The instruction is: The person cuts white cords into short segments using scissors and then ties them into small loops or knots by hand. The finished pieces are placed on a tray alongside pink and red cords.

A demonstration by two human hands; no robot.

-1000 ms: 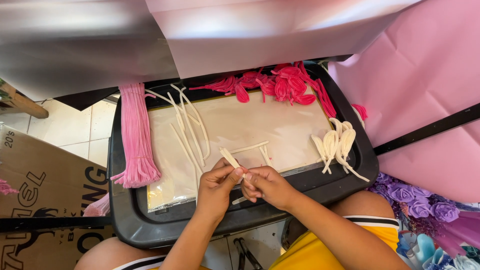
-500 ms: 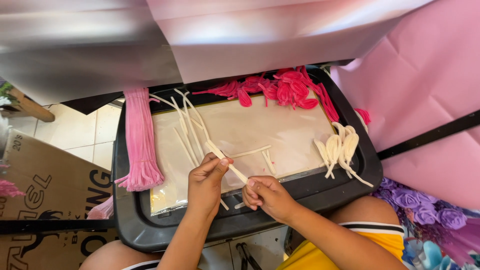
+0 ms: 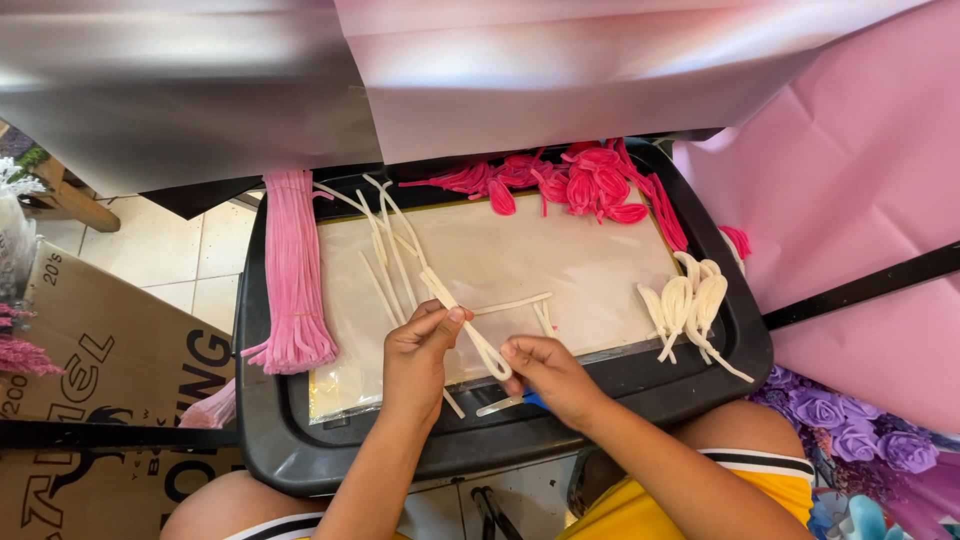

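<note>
Over the last second the left hand (image 3: 420, 355) drew back from the right hand (image 3: 548, 378), which had touched it at first. The white pipe cleaner (image 3: 468, 325) they pinched, first a short stub, was pulled out into a long folded loop running toward 11 o'clock.

Both forearms reach up from six o'clock. The left hand (image 3: 420, 355) is curled, its thumb and forefinger pinched together toward one o'clock. The right hand (image 3: 548, 375), just beside it at three o'clock, is curled with fingertips pointing toward nine o'clock.
</note>
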